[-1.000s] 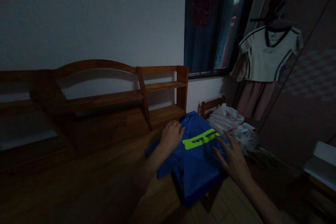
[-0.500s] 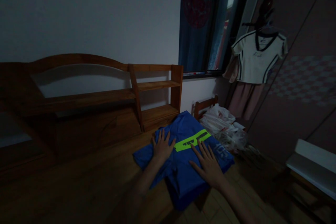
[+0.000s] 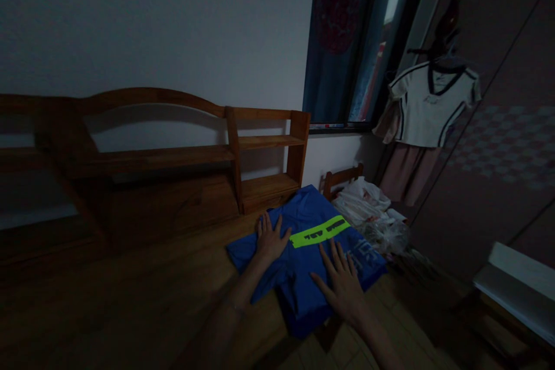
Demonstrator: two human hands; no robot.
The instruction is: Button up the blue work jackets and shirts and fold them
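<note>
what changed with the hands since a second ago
The right hand moved left and nearer the person, from the right side of the blue garment to below its green band; the left hand shifted slightly left, spread wider. The white shirt hangs unchanged.

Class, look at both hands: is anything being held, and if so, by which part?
Nothing is gripped: the left hand and right hand are spread open over the lime-striped blue fabric garment.
</note>
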